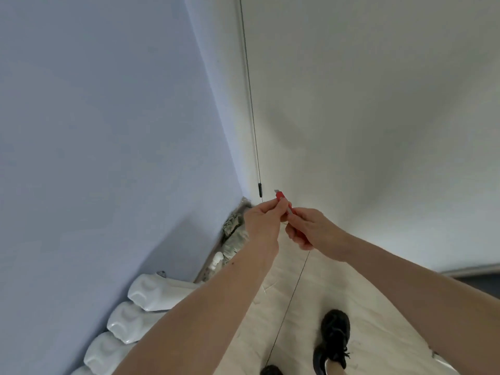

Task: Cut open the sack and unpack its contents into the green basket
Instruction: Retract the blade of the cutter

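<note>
A red utility knife (280,196) with a short silver blade tip showing sits between both my hands, held up in front of a room corner. My left hand (262,220) pinches the knife's upper end with its fingertips. My right hand (308,228) is wrapped around the lower part of the red handle. No sack and no green basket appear in view.
A bluish wall stands at left and a white wall (378,104) at right, with a thin cord (250,104) hanging down the corner. White moulded forms (151,293) lie along the left wall. Debris (232,234) fills the corner. My black shoes (334,339) stand on a pale floor.
</note>
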Demonstrator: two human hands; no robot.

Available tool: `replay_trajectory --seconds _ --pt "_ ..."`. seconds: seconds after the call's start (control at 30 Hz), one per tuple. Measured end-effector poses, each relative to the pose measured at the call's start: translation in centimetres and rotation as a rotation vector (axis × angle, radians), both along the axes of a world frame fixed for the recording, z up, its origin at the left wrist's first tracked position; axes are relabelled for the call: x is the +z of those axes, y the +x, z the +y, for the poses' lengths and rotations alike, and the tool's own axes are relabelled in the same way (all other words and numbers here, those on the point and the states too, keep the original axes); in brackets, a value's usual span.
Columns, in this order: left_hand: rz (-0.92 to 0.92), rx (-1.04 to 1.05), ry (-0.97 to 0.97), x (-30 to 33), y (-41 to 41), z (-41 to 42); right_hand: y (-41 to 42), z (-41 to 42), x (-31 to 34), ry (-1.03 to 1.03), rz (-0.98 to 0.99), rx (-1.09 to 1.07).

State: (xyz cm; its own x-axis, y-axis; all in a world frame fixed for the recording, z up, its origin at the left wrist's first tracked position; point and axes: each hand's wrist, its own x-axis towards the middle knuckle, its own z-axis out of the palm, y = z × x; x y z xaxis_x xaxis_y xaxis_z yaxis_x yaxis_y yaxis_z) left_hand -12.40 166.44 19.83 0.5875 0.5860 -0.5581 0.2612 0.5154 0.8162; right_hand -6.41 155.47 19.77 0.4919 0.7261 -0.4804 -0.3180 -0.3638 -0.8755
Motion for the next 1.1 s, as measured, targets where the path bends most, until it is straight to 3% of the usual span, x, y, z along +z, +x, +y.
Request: replay_trajectory --seconds 0.47,0.77,1.1 --pt "-0.046 -0.469 0.062 9.0 2.1 -20.7 -3.8 -22.3 9.3 0.063 -0.026 -0.441" --pt "0.021 -0.643 0.124 9.6 0.8 -43.5 -10.3 -44.5 10.6 -0.032 -0.064 -0.860" --pt "0.045 -0.851 0.039 8.8 -4.3 -69.4 -19.1 -69.0 10.0 -0.155 -0.148 -1.175"
